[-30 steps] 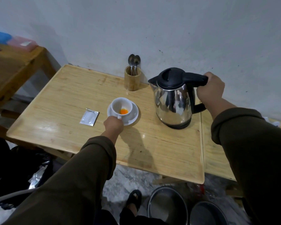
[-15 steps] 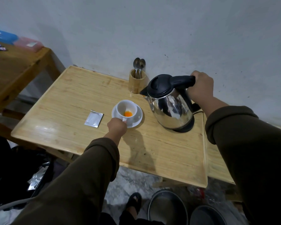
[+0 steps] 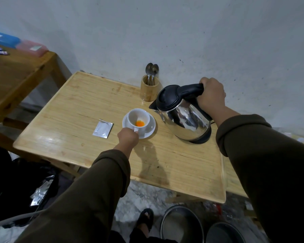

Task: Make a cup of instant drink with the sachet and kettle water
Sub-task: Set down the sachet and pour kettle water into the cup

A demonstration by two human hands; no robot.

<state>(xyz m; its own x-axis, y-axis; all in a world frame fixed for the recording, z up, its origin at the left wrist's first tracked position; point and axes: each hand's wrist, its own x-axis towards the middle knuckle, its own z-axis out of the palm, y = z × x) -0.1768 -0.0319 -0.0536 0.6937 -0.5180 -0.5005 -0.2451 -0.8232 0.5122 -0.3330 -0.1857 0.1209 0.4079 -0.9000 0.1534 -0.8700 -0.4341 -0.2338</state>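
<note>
A white cup [image 3: 138,118] with orange powder at its bottom stands on a white saucer [image 3: 150,128] on the wooden table [image 3: 74,137]. My left hand [image 3: 128,137] grips the cup's handle. A steel kettle [image 3: 183,120] with a black lid and handle is tilted, its spout pointing left toward the cup, its base still over the black stand. My right hand [image 3: 211,95] is closed around the kettle's handle. A torn silver sachet [image 3: 103,128] lies flat left of the saucer.
A wooden holder [image 3: 149,92] with two spoons stands at the wall behind the cup. A taller wooden table [image 3: 16,74] with plastic boxes is at the left. Metal pots [image 3: 181,223] sit on the floor below the table's front edge.
My right hand has tipped the kettle further toward the cup, bringing its spout lower and nearer the rim. My left hand stays on the cup's handle.
</note>
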